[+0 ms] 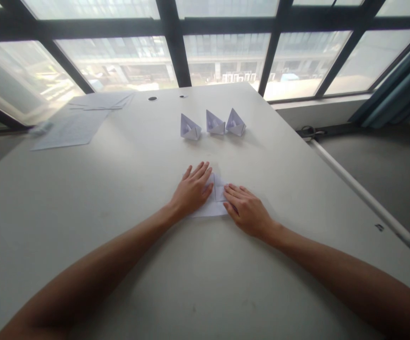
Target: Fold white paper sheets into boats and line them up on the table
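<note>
Got folded paper flat on white table, ahead of the body, partly under both hands. Lies with straight near edge running left-right. Shows a center seam running near-far, pointing away toward the windows, stopping short of the near edge. Can't confirm long axis or full outline, with left and right ends covered; reads widest left-right along the near edge.

Left hand: palm down over left half, fingers straight, slightly spread, aimed away and a bit right, thumb angled toward the seam. Right hand: palm down, fingers straight and close together, aimed left and away, tips on right flap, thumb apart on near side.

Beyond, well apart from the paper: left paper boat, middle paper boat, right paper boat, in a row, peaks up; middle and right just beside each other. Far left: loose sheets, flat, overlapping. Past table: windows, dark-framed. Far right: blue curtain.
</note>
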The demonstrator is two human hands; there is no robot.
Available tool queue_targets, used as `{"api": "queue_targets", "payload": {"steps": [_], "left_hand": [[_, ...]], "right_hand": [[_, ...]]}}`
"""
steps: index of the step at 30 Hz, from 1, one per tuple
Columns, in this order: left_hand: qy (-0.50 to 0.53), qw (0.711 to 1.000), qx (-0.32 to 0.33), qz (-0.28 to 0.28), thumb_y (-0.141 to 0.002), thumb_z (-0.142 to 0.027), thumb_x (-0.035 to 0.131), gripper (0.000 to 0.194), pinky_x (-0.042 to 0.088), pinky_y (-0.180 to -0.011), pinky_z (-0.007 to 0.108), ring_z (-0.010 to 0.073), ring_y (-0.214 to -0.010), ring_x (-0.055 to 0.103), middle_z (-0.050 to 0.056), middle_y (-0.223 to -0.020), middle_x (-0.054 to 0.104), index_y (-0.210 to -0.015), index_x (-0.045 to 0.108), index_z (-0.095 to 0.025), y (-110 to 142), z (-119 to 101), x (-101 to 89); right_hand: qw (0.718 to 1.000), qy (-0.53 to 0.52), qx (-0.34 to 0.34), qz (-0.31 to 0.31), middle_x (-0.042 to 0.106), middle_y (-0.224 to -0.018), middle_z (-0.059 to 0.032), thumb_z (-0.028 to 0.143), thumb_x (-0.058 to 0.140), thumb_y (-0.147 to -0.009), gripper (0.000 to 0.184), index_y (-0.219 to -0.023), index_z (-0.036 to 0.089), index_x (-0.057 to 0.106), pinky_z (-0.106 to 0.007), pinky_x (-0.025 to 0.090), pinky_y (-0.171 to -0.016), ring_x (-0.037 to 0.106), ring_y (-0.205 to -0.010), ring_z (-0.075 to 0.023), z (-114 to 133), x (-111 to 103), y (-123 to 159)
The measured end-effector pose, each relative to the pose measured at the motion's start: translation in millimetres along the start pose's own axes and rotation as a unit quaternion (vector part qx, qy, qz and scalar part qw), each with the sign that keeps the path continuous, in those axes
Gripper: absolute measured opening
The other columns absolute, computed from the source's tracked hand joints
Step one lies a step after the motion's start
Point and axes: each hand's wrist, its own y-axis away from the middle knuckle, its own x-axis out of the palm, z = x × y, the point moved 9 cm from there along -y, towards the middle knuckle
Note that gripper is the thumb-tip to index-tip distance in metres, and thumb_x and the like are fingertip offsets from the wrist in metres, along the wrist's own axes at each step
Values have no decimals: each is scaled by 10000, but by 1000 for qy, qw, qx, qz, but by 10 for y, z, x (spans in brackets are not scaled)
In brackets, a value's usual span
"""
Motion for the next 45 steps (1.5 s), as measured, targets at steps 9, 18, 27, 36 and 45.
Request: {"api": "queue_targets", "payload": {"steps": [9,18,27,36,45], "left_hand": [[-5,995,63,75,-1031,-516,251,686,146,-1252,447,236,-1541,109,106,-1653,180,-1584,217,-111,85,-194,208],[-18,997,39,68,-1020,-537,266,720,143,-1248,458,247,-1544,92,124,-1656,150,-1585,197,-96,70,-123,233],[-18,997,35,68,-1016,-532,276,715,129,-1248,458,237,-1544,95,111,-1658,155,-1594,172,-124,66,-127,233],[-16,997,35,64,-1026,-552,223,718,139,-1247,463,236,-1545,92,112,-1658,156,-1587,195,-105,61,-140,225],[-15,997,37,64,-1022,-554,236,721,143,-1249,459,231,-1543,104,102,-1658,163,-1596,166,-124,77,-137,215]], "right_hand": [[999,24,22,20,482,-1516,-141,339,346,-1043,485,-1420,97,533,-444,253,-1219,393,-1447,-234,-5,41,19],[992,80,79,50,243,-1629,-164,646,275,-988,797,-1546,78,314,-586,121,-1222,197,-1525,-289,-88,132,81],[990,85,104,27,187,-1639,-196,650,281,-983,839,-1566,48,237,-579,90,-1225,132,-1538,-295,-151,124,111],[994,79,13,75,226,-1635,-165,665,279,-978,826,-1552,71,288,-567,74,-1232,140,-1539,-264,-3,163,64],[994,78,19,72,223,-1634,-170,643,301,-986,795,-1562,95,280,-572,155,-1220,169,-1532,-281,-3,173,74]]}}
